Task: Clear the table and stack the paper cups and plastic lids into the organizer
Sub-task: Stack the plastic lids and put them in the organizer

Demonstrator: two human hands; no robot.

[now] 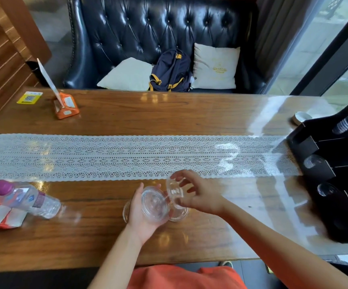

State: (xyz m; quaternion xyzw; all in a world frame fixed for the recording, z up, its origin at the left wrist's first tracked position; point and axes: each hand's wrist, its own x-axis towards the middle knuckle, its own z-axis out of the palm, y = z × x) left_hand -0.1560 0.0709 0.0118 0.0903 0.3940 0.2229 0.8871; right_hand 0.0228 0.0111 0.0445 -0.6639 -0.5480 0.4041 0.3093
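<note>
Head-height view down onto a wooden table, near edge; left hand palm up, fingers curled round a clear plastic lid, the cupped lid, lying flat in the palm; right hand just beside it, fingertips pinched on a second clear lid, the tilted lid, raised on edge and nearly touching the first. Two loose lids still on the table: one under the right hand, one peeking out behind the left. Black organizer well apart at the far right, several stored lids already in its compartments; no paper cups in sight. Lace runner across the middle; water bottle lying at the left.

Likely step: nesting lids into one stack before the carry. To do it well: turn the tilted lid to face the same way as the cupped one; line up the rims and lower it straight down; press lightly, since thin plastic probably buckles or slips; keep the left palm level; gather the loose lids the same way; then carry the stack to a compartment already holding lids.
</note>
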